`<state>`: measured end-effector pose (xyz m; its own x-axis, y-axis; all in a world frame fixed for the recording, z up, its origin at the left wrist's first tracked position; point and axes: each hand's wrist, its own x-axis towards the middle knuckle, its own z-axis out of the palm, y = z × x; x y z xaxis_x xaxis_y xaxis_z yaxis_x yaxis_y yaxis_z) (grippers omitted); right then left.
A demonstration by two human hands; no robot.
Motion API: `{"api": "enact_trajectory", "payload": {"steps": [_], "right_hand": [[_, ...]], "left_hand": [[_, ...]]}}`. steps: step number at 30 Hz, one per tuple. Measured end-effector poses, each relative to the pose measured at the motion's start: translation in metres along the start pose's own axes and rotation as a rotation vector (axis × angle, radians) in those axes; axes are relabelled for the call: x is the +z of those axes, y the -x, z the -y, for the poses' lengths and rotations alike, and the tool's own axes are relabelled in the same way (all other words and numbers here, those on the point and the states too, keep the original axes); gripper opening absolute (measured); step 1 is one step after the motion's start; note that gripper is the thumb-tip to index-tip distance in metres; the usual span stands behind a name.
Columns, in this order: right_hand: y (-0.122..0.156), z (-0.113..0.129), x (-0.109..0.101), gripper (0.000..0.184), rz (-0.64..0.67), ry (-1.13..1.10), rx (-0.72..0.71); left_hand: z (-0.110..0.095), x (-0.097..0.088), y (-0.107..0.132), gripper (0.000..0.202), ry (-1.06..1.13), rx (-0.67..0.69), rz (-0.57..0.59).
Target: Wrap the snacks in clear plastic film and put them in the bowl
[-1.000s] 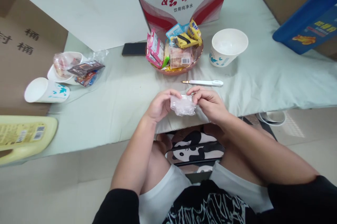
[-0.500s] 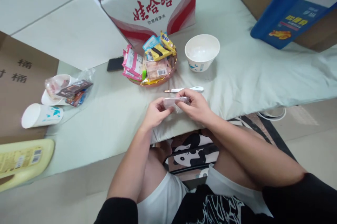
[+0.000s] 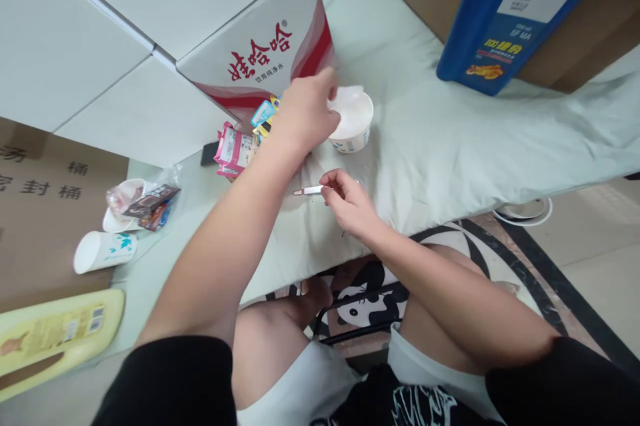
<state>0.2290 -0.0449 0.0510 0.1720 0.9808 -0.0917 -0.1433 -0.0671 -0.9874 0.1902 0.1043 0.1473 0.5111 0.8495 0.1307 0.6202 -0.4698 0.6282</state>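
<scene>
My left hand [image 3: 304,113] reaches forward over the rim of a white paper bowl [image 3: 354,125]. Its fingers are closed on a clear plastic packet [image 3: 346,94] held above the bowl. My right hand [image 3: 349,204] stays near the table's front edge, thumb and forefinger pinched together. It lies over the handle of a white-handled knife [image 3: 310,191], whose blade end points left. What the pinch holds, if anything, is hidden. A basket of wrapped snacks [image 3: 235,150] sits just left of my left forearm.
A red-and-white carton [image 3: 260,59] stands behind the basket, with a dark phone [image 3: 209,154] beside it. A blue jug [image 3: 505,13] is at the back right. At the left are a tipped paper cup [image 3: 103,251], a bowl of wrappers [image 3: 131,201] and a yellow bottle [image 3: 55,333].
My hands parted: the left one carried the clear packet forward to the white bowl, while the right one stayed over the knife. The view swung left and tilted.
</scene>
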Motion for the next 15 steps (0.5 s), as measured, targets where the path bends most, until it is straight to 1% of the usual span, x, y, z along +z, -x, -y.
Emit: {"api": "enact_trajectory", "payload": {"steps": [3, 5, 6, 9, 11, 13, 15], "right_hand": [[-0.003, 0.003, 0.001, 0.015, 0.009, 0.015, 0.006], [-0.004, 0.004, 0.001, 0.014, 0.027, 0.018, 0.009], [-0.005, 0.004, 0.001, 0.013, 0.039, 0.013, 0.008], [-0.006, 0.003, 0.004, 0.011, 0.081, -0.024, -0.002], [-0.006, 0.002, 0.007, 0.01, 0.097, -0.04, -0.012], [-0.007, 0.002, 0.009, 0.009, 0.106, -0.042, -0.021], [-0.008, 0.003, 0.011, 0.007, 0.108, -0.033, -0.036]], "left_hand": [[0.005, 0.029, -0.036, 0.03, -0.268, -0.052, 0.279], [0.013, 0.04, -0.052, 0.027, -0.328, -0.1, 0.409], [0.016, 0.042, -0.059, 0.026, -0.303, -0.125, 0.441], [0.022, 0.039, -0.077, 0.025, -0.151, -0.221, 0.467], [0.019, 0.037, -0.082, 0.028, -0.08, -0.245, 0.45], [0.011, 0.04, -0.08, 0.03, -0.097, -0.254, 0.441], [0.001, 0.048, -0.071, 0.032, -0.179, -0.276, 0.442]]}}
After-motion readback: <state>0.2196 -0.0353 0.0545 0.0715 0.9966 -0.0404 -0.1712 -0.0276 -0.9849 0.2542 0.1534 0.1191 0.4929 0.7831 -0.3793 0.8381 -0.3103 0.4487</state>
